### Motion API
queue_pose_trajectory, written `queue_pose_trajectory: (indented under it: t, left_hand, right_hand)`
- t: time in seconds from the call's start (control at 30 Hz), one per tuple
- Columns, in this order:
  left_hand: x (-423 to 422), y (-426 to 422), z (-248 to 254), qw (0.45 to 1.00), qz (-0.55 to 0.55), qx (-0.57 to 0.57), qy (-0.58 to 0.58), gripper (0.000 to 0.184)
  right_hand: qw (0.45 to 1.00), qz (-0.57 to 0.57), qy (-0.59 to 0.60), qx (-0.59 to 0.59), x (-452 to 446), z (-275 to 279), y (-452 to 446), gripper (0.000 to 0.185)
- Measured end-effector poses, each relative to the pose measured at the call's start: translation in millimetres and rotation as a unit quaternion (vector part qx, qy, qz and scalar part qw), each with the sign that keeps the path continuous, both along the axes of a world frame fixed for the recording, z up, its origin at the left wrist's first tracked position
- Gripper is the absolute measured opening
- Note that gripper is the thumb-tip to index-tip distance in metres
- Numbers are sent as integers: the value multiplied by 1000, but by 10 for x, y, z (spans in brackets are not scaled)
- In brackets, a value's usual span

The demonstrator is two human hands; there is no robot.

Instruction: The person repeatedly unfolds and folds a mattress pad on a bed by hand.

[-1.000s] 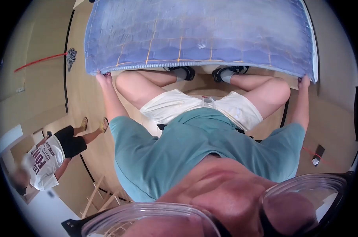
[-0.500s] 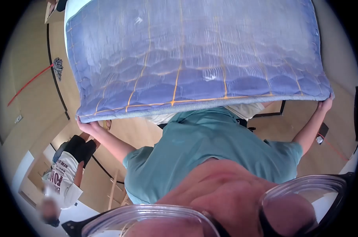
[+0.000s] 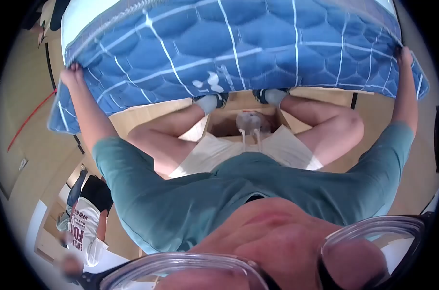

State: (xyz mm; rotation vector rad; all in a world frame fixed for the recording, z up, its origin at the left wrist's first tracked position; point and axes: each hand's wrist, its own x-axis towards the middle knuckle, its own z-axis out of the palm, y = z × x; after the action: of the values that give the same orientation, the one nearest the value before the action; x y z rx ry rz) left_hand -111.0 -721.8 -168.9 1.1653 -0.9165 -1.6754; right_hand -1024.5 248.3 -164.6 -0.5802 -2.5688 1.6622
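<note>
A quilted mattress pad (image 3: 195,48) stretches across the top of the head view. Its near part shows a blue face with white lines; greyish-purple fabric and a striped edge show beyond it. My left hand (image 3: 73,75) is closed on the pad at the left side, fingers curled over the fabric. At the right side, my right hand (image 3: 404,57) grips the pad near its corner, fingertips partly hidden. Between the hands the blue part hangs towards me, its lower edge above my feet. A white surface (image 3: 86,19) shows under the pad at the far left.
Below the pad, between my bent legs, is an open wooden compartment (image 3: 224,126) with a clear plastic item (image 3: 251,122) at it. A red mop handle (image 3: 33,118) lies at left. Another person (image 3: 86,224) stands lower left; a further person's hand (image 3: 39,36) shows upper left.
Both hands have moved up and forward with the pad's edge. The blue, white-lined face now shows instead of the purple, orange-lined one. My legs and the compartment have come into view.
</note>
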Motion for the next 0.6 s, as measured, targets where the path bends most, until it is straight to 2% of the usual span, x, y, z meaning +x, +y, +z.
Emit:
queue_pose_trajectory:
  t: [0.03, 0.07, 0.13, 0.17, 0.2, 0.23, 0.27, 0.3, 0.33, 0.37, 0.43, 0.5, 0.53, 0.6]
  left_hand:
    - [-253, -272, -226, 995, 13, -21, -94, 19]
    - [-728, -225, -295, 984, 70, -38, -157, 30]
    - [-1253, -241, -530, 994, 22, -14, -102, 49]
    - [-1565, 5, -652, 986, 51, -29, -154, 59]
    - [-1638, 140, -965, 963, 8, -101, -250, 64]
    - [-1949, 922, -706, 862, -50, -178, -472, 62]
    - [-1890, 1149, -940, 784, -109, -332, -513, 62]
    - [-1685, 1277, -1187, 721, -151, -400, -546, 63]
    - [-1625, 1758, -1160, 666, -154, -497, -535, 61]
    - [-1536, 2224, -1016, 600, -161, -482, -618, 59]
    - [-1162, 2543, -1026, 546, -165, -447, -689, 61]
    - [-767, 2605, -1117, 583, -189, -396, -684, 64]
    - [-541, 2502, -1223, 585, -212, -445, -644, 65]
    - [-453, 2490, -1142, 596, -242, -473, -602, 65]
  right_hand:
    - [999, 5, 11, 38, -88, -13, -317, 45]
    - [999, 4, 8, 39, -229, -95, -459, 45]
    - [977, 165, 71, -118, -483, -375, -778, 46]
    - [976, 190, 71, -84, -550, -570, -929, 47]
    - [974, 207, 85, 17, -373, -860, -1136, 48]
    - [956, 223, 106, 158, -129, -1202, -1360, 50]
    - [914, 249, 137, 290, 239, -1465, -1574, 51]
    - [866, 287, 187, 364, 674, -1612, -1754, 53]
    - [807, 332, 280, 400, 1145, -1572, -1942, 54]
    - [735, 361, 374, 435, 1672, -1477, -2171, 56]
    - [600, 307, 536, 509, 2358, -1245, -2486, 47]
    - [747, 388, 371, 392, 2922, -1282, -2714, 58]
    - [743, 421, 361, 375, 3233, -1243, -2862, 58]
    - [717, 493, 341, 356, 3889, -1170, -3157, 61]
